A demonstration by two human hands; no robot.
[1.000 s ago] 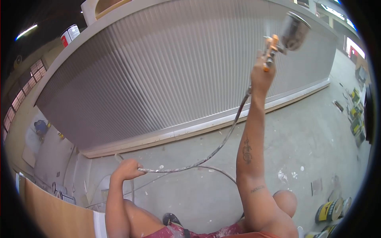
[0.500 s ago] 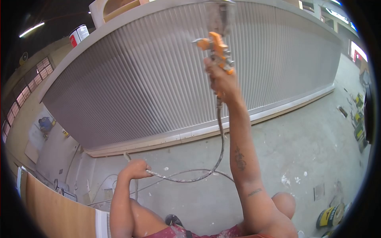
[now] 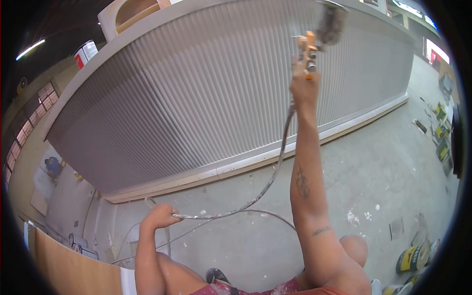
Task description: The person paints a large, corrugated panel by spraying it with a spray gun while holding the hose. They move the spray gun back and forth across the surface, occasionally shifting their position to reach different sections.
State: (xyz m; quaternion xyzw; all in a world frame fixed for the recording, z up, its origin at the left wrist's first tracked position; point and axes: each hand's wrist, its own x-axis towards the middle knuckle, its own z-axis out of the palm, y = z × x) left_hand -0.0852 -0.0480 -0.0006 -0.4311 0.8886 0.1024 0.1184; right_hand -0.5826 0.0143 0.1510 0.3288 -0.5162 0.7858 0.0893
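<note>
My right hand [image 3: 306, 89] grips an orange and metal spray gun [image 3: 308, 51] by its handle, arm stretched forward. A cup [image 3: 331, 24], blurred by motion, sits on top of the gun. From the handle a paint-spotted hose [image 3: 278, 169] curves down to my left hand [image 3: 162, 215], whose fingers are wrapped round it. In front of the gun stands a long fluted panel [image 3: 216, 93] with light grey ribs, darker towards the left. The gap between gun and panel is hard to judge.
A wooden board [image 3: 73, 250] stands close at lower left. Paint cans [image 3: 414, 258] are on the floor at right, more along the far right edge. Another can [image 3: 86, 53] rests beyond the panel's top edge. A person [image 3: 53, 166] is far off at left. More hose crosses the floor.
My right hand has swung the spray gun to the right along the upper panel, and the hose has followed. My left hand keeps its hold on the hose. The view has shifted slightly.
</note>
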